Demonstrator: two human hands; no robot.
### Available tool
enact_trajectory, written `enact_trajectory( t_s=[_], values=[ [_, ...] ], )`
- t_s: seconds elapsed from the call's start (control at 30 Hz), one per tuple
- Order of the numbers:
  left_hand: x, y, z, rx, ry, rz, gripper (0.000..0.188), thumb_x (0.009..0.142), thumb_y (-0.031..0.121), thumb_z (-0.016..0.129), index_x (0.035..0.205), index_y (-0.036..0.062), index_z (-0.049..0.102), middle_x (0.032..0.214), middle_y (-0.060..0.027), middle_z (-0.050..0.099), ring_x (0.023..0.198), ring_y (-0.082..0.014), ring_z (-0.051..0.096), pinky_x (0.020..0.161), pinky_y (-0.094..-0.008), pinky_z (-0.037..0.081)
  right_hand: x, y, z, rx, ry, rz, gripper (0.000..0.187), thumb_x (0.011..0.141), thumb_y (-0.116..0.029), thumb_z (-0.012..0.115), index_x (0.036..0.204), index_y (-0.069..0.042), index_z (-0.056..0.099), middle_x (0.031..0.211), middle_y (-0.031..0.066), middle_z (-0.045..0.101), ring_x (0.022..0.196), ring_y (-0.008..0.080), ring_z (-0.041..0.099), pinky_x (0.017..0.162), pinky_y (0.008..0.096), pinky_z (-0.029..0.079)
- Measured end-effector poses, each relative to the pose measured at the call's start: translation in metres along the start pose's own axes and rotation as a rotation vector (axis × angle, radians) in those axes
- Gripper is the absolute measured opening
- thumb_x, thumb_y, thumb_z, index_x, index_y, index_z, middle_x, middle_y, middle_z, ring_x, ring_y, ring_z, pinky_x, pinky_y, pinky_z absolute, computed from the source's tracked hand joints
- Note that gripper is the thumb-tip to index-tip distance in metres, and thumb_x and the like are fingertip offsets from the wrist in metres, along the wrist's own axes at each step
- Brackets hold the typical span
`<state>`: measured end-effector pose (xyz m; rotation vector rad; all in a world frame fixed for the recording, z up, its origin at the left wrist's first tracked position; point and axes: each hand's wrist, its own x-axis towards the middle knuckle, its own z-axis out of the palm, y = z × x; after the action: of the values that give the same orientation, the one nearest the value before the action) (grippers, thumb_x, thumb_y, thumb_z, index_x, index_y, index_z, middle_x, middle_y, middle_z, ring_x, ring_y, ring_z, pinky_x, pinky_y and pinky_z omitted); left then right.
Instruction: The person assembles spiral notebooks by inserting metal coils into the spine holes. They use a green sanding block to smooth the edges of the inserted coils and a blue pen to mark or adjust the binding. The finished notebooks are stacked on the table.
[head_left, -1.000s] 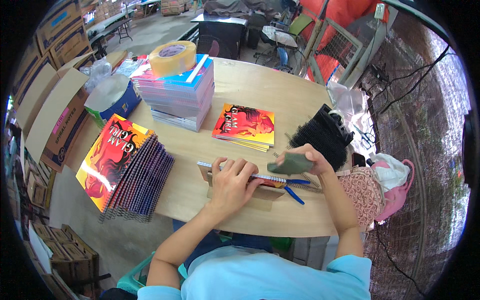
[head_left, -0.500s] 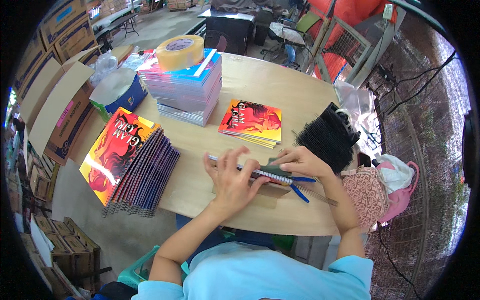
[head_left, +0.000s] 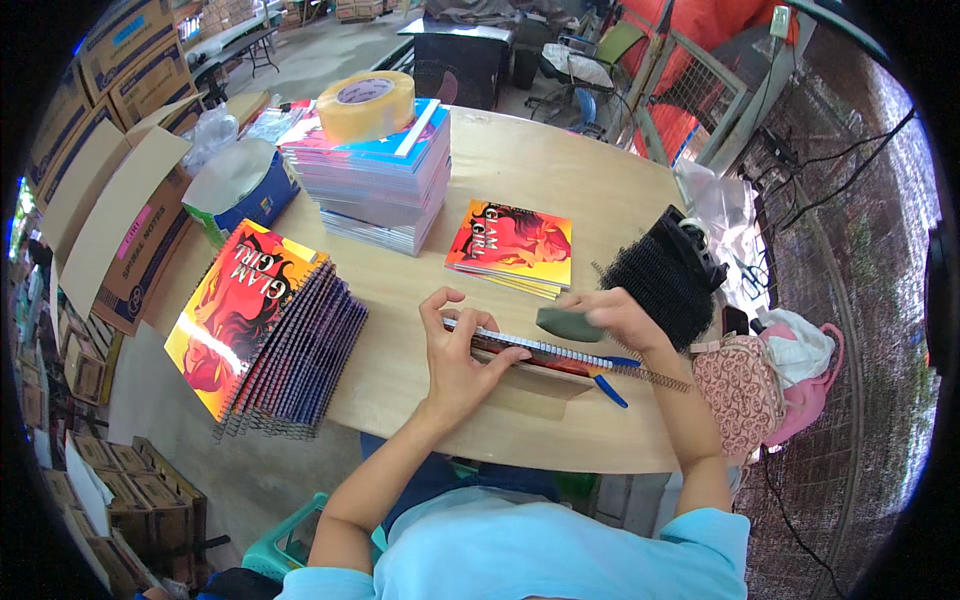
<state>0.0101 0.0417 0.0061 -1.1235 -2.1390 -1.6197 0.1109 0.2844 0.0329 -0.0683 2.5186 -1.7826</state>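
Note:
My left hand (head_left: 462, 350) is closed on a notebook (head_left: 500, 340), which it holds spine up near the table's front edge, thumb on the near side and fingers on the far side. A dark wire coil (head_left: 662, 378) runs along the spine and sticks out beyond its right end. My right hand (head_left: 618, 315), slightly blurred, grips a flat dark green piece (head_left: 568, 324) just above and behind the spine. Blue-handled pliers (head_left: 610, 391) lie by the notebook's right end, partly hidden. A brown board (head_left: 540, 378) shows under my left thumb.
Coil-bound notebooks (head_left: 245, 315) are stacked at left. Behind stands a tall stack of booklets (head_left: 375, 185) with a tape roll (head_left: 368, 105) on top. Several red-and-yellow booklets (head_left: 510, 245) lie mid-table. Black coils (head_left: 655, 280), scissors (head_left: 752, 275) and a pink patterned bag (head_left: 738, 388) are at right.
My right hand has lifted from the spine with the green piece, which now shows more fully. My left fingers have drawn back toward the spine's left end.

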Motion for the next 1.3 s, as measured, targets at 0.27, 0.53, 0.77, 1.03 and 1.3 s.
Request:
enact_trajectory(
  t_s=[0.27, 0.53, 0.77, 1.03, 1.3],
  values=[
    [-0.002, -0.004, -0.001, -0.028, -0.034, 0.009, 0.049, 0.056, 0.020, 0.092, 0.088, 0.0077, 0.057, 0.116, -0.0135, 0.039, 0.098, -0.0263, 0.047, 0.077, -0.0333, 0.045, 0.015, -0.001, 0.002, 0.379, -0.121, -0.173, 0.045, 0.085, -0.035, 0.064, 0.109, 0.003, 0.070, 0.102, 0.0157, 0.067, 0.092, 0.0241, 0.062, 0.085, 0.0349, 0.047],
    [-0.006, -0.010, 0.000, -0.099, -0.041, -0.048, 0.060, 0.059, 0.018, 0.089, 0.108, 0.0078, 0.056, 0.111, -0.0151, 0.045, 0.102, -0.0312, 0.051, 0.084, -0.0412, 0.045, 0.037, -0.024, 0.010, -0.402, -0.162, 0.088, 0.046, 0.083, -0.035, 0.065, 0.111, 0.001, 0.070, 0.114, 0.0177, 0.065, 0.102, 0.0257, 0.061, 0.091, 0.0349, 0.046],
    [-0.004, -0.010, -0.002, -0.147, -0.042, -0.076, 0.074, 0.061, 0.018, 0.089, 0.123, 0.0076, 0.049, 0.115, -0.0172, 0.046, 0.105, -0.0321, 0.050, 0.085, -0.0391, 0.045, 0.051, -0.027, 0.018, -0.372, -0.126, 0.176, 0.050, 0.085, -0.037, 0.066, 0.104, 0.008, 0.069, 0.115, 0.0181, 0.064, 0.108, 0.0247, 0.058, 0.094, 0.0361, 0.044],
    [-0.012, -0.065, -0.014, -0.374, -0.057, -0.028, 0.057, 0.070, 0.001, 0.079, 0.118, 0.0031, 0.049, 0.106, -0.0095, 0.049, 0.092, -0.0180, 0.050, 0.084, -0.0294, 0.044, 0.055, -0.008, 0.016, 0.018, -0.080, -0.083, 0.037, 0.086, -0.033, 0.065, 0.109, -0.004, 0.071, 0.104, 0.0148, 0.066, 0.096, 0.0231, 0.062, 0.082, 0.0347, 0.049],
    [-0.003, -0.058, -0.024, -0.644, -0.068, -0.285, 0.055, 0.073, -0.004, 0.076, 0.118, 0.0034, 0.044, 0.103, -0.0058, 0.047, 0.087, -0.0121, 0.055, 0.090, -0.0300, 0.045, 0.076, -0.011, 0.026, 0.126, -0.191, -0.115, 0.042, 0.085, -0.031, 0.068, 0.111, 0.002, 0.068, 0.110, 0.0140, 0.068, 0.094, 0.0195, 0.063, 0.082, 0.0333, 0.050]
  ],
)
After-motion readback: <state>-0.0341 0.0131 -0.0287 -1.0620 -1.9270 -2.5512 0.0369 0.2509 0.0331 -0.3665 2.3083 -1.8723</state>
